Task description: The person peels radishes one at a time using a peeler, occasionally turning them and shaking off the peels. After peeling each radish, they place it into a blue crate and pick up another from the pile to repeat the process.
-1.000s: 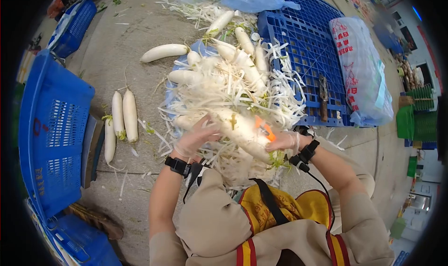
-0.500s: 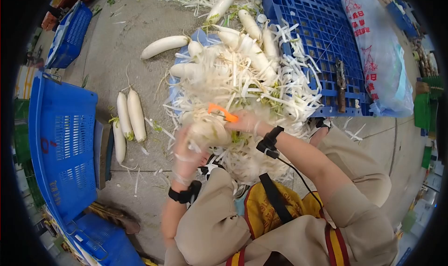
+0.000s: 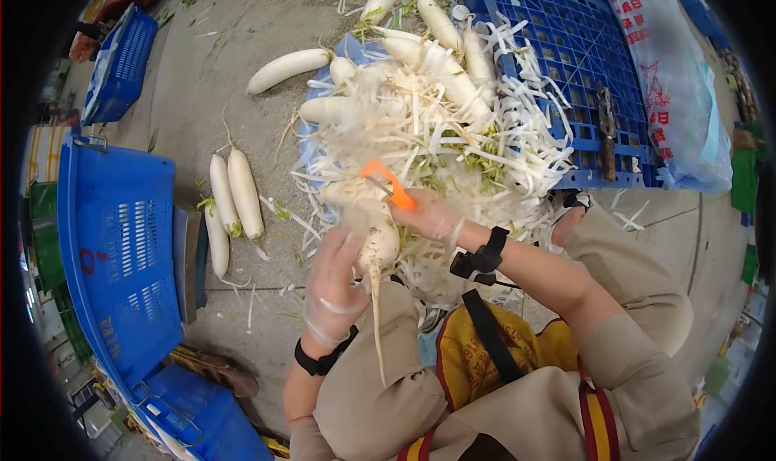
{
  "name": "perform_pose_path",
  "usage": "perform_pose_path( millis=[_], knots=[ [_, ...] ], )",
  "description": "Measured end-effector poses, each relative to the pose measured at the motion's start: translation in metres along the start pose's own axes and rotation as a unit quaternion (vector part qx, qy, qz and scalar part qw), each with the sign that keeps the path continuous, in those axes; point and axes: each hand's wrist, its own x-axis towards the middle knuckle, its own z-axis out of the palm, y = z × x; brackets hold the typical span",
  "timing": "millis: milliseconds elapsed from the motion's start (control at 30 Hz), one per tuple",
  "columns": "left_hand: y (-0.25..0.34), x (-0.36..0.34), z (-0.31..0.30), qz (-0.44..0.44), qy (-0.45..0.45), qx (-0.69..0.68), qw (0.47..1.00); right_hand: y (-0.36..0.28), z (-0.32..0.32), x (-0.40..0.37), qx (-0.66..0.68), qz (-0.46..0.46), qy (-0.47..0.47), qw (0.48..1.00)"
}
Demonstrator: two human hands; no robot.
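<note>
My left hand (image 3: 333, 277), in a thin clear glove, is wrapped round a white radish (image 3: 378, 241) whose long thin root points down toward my lap. Gripped in my gloved right hand (image 3: 428, 217) is an orange peeler (image 3: 388, 182), its head at the radish's upper part. That upper part is blurred by motion. Beyond my hands lies a heap of white peel strips (image 3: 517, 166), with several whole radishes (image 3: 465, 89) on and in it. Blue plastic sheeting (image 3: 309, 150) shows at the heap's left edge.
Three radishes (image 3: 245, 190) lie on the floor to the left, and another radish (image 3: 288, 71) lies farther up. A large blue basket (image 3: 121, 178) stands at the left. On the right, a blue pallet (image 3: 558, 65) bears a knife-like tool (image 3: 606, 134) and a printed plastic bag (image 3: 671, 89).
The radish in my left hand now shows its rooted end, pointing down toward me. My left hand has shifted slightly right, and the view has moved a little.
</note>
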Motion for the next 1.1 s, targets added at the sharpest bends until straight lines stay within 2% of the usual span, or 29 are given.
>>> perform_pose_path(
  millis=[33,167,233,333,400,433,467,533,567,600,667,733,767,800,867,900,933,967,1000,1033,1067,1100],
  knots=[
    [-0.002,-0.002,0.0,-0.003,0.0,0.001,1.0,-0.001,0.001,0.001,0.02,-0.022,0.02,0.999],
    [-0.019,-0.003,0.009,0.023,0.038,0.0,0.999,-0.002,0.002,0.011,-0.002,-0.024,0.002,1.0],
    [-0.026,-0.011,0.017,0.022,0.051,0.002,0.998,0.001,0.008,0.005,-0.077,-0.061,0.083,0.992],
    [-0.047,-0.026,0.037,-0.02,0.028,-0.009,0.999,0.007,0.008,-0.004,-0.046,-0.033,0.061,0.997],
    [-0.067,-0.049,0.051,-0.116,-0.022,-0.025,0.993,0.012,0.009,-0.007,-0.056,-0.055,0.049,0.996],
    [-0.074,-0.052,0.057,-0.082,-0.022,-0.013,0.996,0.016,0.01,-0.01,-0.064,-0.077,0.037,0.994],
    [-0.078,-0.054,0.064,-0.082,-0.024,-0.016,0.996,0.018,0.005,-0.008,-0.064,-0.074,0.038,0.994],
    [-0.079,-0.05,0.079,-0.109,0.01,0.081,0.991,0.025,-0.01,0.005,-0.022,0.001,0.036,0.999],
    [-0.081,-0.05,0.083,-0.109,0.01,0.076,0.991,0.037,-0.007,0.011,-0.03,-0.003,0.046,0.999],
    [-0.079,-0.042,0.082,-0.105,0.002,0.074,0.992,0.03,-0.01,0.007,-0.032,0.0,0.049,0.998],
    [-0.082,-0.025,0.085,-0.094,-0.007,0.065,0.993,0.015,-0.014,-0.001,-0.061,0.019,-0.005,0.998],
    [-0.083,-0.008,0.087,-0.05,-0.083,0.01,0.995,0.016,-0.003,-0.005,-0.058,0.017,-0.007,0.998],
    [-0.078,0.001,0.086,-0.115,-0.139,-0.023,0.983,0.018,0.006,-0.006,-0.048,-0.023,0.003,0.999],
    [-0.078,0.001,0.086,-0.112,-0.143,-0.023,0.983,0.021,0.014,-0.008,-0.038,-0.064,0.013,0.997],
    [-0.082,-0.006,0.078,-0.174,-0.141,-0.053,0.973,0.026,0.018,-0.005,0.019,-0.071,0.023,0.997],
    [-0.087,-0.014,0.074,-0.173,-0.143,-0.051,0.973,0.03,0.016,0.0,0.027,-0.029,0.042,0.998],
    [-0.092,-0.023,0.069,-0.193,-0.097,-0.089,0.972,0.035,0.014,0.005,0.035,0.013,0.061,0.997],
    [-0.095,-0.032,0.067,-0.212,-0.05,-0.127,0.968,0.043,0.006,0.012,0.037,0.012,0.06,0.997],
    [-0.091,-0.037,0.061,-0.213,-0.05,-0.124,0.968,0.055,-0.004,0.019,-0.049,0.05,0.08,0.994],
    [-0.086,-0.041,0.053,-0.227,0.045,-0.174,0.957,0.061,-0.008,0.025,-0.137,0.087,0.098,0.982],
    [-0.081,-0.046,0.047,-0.239,0.138,-0.222,0.935,0.067,-0.003,0.029,-0.135,0.087,0.095,0.982],
    [-0.081,-0.055,0.041,-0.242,0.136,-0.22,0.935,0.071,0.003,0.031,-0.244,-0.015,0.079,0.966]
  ],
)
